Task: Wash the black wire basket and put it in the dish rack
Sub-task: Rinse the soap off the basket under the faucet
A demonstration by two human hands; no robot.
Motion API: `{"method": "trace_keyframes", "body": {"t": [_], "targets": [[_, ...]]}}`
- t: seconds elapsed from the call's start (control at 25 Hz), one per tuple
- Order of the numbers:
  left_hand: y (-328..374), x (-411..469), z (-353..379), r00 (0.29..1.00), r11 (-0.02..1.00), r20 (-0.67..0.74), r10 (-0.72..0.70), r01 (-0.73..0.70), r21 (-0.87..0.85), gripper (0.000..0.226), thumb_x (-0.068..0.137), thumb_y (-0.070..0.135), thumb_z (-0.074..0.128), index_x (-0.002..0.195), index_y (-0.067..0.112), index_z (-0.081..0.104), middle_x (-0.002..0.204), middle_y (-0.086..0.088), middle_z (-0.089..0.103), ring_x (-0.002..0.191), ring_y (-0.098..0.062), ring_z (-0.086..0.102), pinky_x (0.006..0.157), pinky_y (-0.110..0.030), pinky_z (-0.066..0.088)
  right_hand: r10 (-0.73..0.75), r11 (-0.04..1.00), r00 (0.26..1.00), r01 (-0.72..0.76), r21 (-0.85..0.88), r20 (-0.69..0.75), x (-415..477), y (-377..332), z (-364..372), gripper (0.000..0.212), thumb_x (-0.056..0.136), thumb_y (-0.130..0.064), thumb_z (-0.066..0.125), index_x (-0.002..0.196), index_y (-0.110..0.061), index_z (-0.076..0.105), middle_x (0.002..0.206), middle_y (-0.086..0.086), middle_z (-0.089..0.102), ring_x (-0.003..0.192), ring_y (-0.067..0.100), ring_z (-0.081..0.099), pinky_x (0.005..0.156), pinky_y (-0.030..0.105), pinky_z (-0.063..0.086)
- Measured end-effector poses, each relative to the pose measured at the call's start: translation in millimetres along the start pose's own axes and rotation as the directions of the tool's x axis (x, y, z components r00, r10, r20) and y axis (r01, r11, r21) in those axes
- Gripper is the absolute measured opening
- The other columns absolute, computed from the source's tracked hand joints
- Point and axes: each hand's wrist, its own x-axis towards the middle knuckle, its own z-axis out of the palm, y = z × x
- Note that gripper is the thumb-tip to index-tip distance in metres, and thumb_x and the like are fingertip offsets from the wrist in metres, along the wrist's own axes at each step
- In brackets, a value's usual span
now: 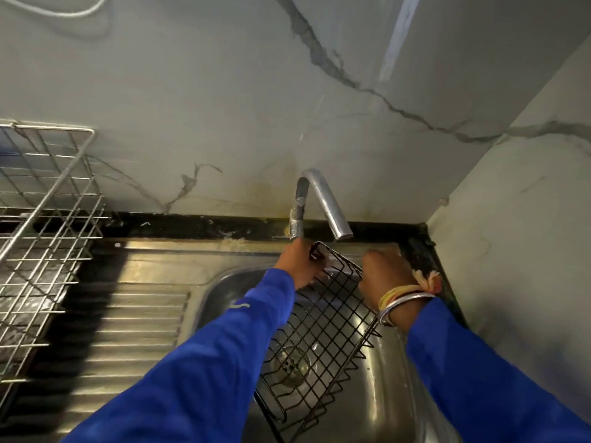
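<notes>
The black wire basket hangs tilted over the steel sink bowl, its far end just under the faucet spout. My left hand grips the basket's far left corner. Over on the right side, my right hand curls round its far right rim. Both arms wear blue sleeves, and the right wrist carries bangles and a thread. The silver wire dish rack stands at the left on the counter.
A ribbed steel drainboard lies between the rack and the bowl. The drain strainer shows through the basket's mesh. A marble-patterned wall rises behind the sink and along the right side, with a black counter edge at its foot.
</notes>
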Motion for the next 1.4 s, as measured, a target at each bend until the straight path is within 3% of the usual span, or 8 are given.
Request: {"method": "trace_keyframes", "body": {"t": [0.2, 0.4, 0.56, 0.72, 0.84, 1.0, 1.24, 1.4], "targets": [[-18, -20, -2, 0.978, 0.992, 0.165, -0.128, 0.128, 0.008, 0.008, 0.097, 0.017, 0.066, 0.104, 0.017, 0.070, 0.098, -0.003, 0.075, 0.086, -0.019, 0.074, 0.083, -0.040, 0.063, 0.047, 0.996, 0.999, -0.045, 0.078, -0.020, -4, 1, 4, 0.018, 0.090, -0.019, 0.061, 0.105, -0.010, 0.063, 0.103, 0.009, 0.066, 0.095, 0.024, 0.065, 0.080, 0.029, 0.050], [10, 2, -6, 0.999, 0.957, -0.011, -0.033, 0.035, 0.289, 0.018, 0.095, 0.014, 0.066, 0.112, 0.008, 0.065, 0.105, -0.010, 0.071, 0.100, -0.024, 0.068, 0.090, -0.037, 0.058, 0.091, 0.985, 0.995, -0.083, 0.149, -0.049, -9, -3, 8, 0.015, 0.090, -0.018, 0.061, 0.100, -0.008, 0.064, 0.101, 0.011, 0.067, 0.095, 0.026, 0.064, 0.077, 0.029, 0.048], [-27, -19, 0, 0.992, 0.982, 0.107, -0.062, 0.041, 0.186, 0.018, 0.097, 0.015, 0.065, 0.114, 0.016, 0.070, 0.108, 0.001, 0.073, 0.101, -0.014, 0.068, 0.099, -0.035, 0.054, 0.224, 0.962, 0.965, -0.196, 0.189, -0.138, -5, 21, -13, 0.015, 0.091, -0.016, 0.059, 0.097, -0.003, 0.066, 0.100, 0.014, 0.069, 0.095, 0.030, 0.065, 0.067, 0.025, 0.039], [-58, -25, 1, 0.991, 0.957, 0.104, -0.083, 0.050, 0.284, 0.020, 0.095, 0.027, 0.069, 0.113, 0.019, 0.073, 0.106, 0.004, 0.076, 0.098, -0.010, 0.070, 0.098, -0.031, 0.054, 0.273, 0.952, 0.949, -0.242, 0.189, -0.158, -14, 37, -20, 0.015, 0.093, -0.015, 0.058, 0.099, -0.003, 0.066, 0.098, 0.014, 0.068, 0.081, 0.029, 0.060, 0.065, 0.024, 0.035], [-41, -20, -2, 0.989, 0.973, 0.138, -0.052, 0.019, 0.231, 0.019, 0.093, 0.022, 0.072, 0.111, 0.018, 0.072, 0.109, 0.005, 0.075, 0.100, -0.008, 0.069, 0.101, -0.035, 0.053, 0.240, 0.963, 0.965, -0.224, 0.147, -0.108, -19, 30, -17, 0.014, 0.093, -0.013, 0.058, 0.101, -0.003, 0.065, 0.099, 0.013, 0.068, 0.074, 0.023, 0.053, 0.066, 0.026, 0.038], [-6, -8, 3, 0.991, 0.992, 0.130, 0.009, -0.025, 0.123, 0.015, 0.090, 0.017, 0.075, 0.104, 0.014, 0.069, 0.103, -0.002, 0.076, 0.093, -0.014, 0.073, 0.092, -0.039, 0.060, 0.176, 0.983, 0.972, -0.165, 0.077, -0.156, -20, 15, -12, 0.014, 0.092, -0.016, 0.060, 0.101, -0.006, 0.065, 0.102, 0.012, 0.068, 0.091, 0.026, 0.065, 0.068, 0.027, 0.044], [16, -13, 2, 0.997, 0.996, 0.046, 0.062, -0.065, 0.066, 0.029, 0.094, 0.011, 0.070, 0.090, 0.032, 0.051, 0.107, 0.000, 0.070, 0.103, -0.016, 0.068, 0.098, -0.037, 0.056, 0.144, 0.985, 0.971, -0.123, 0.121, -0.190, -22, 13, -11, 0.013, 0.092, -0.018, 0.059, 0.096, -0.008, 0.066, 0.095, 0.011, 0.068, 0.086, 0.025, 0.066, 0.067, 0.028, 0.047], [11, -23, -3, 0.991, 0.998, 0.126, 0.054, -0.050, -0.034, 0.021, 0.096, 0.004, 0.064, 0.099, 0.025, 0.065, 0.110, -0.001, 0.075, 0.102, -0.017, 0.073, 0.094, -0.039, 0.059, 0.186, 0.968, 0.957, -0.140, 0.206, -0.223, -19, 23, -19, 0.014, 0.091, -0.017, 0.057, 0.087, -0.009, 0.067, 0.084, 0.010, 0.067, 0.076, 0.029, 0.061, 0.064, 0.028, 0.038]]}}
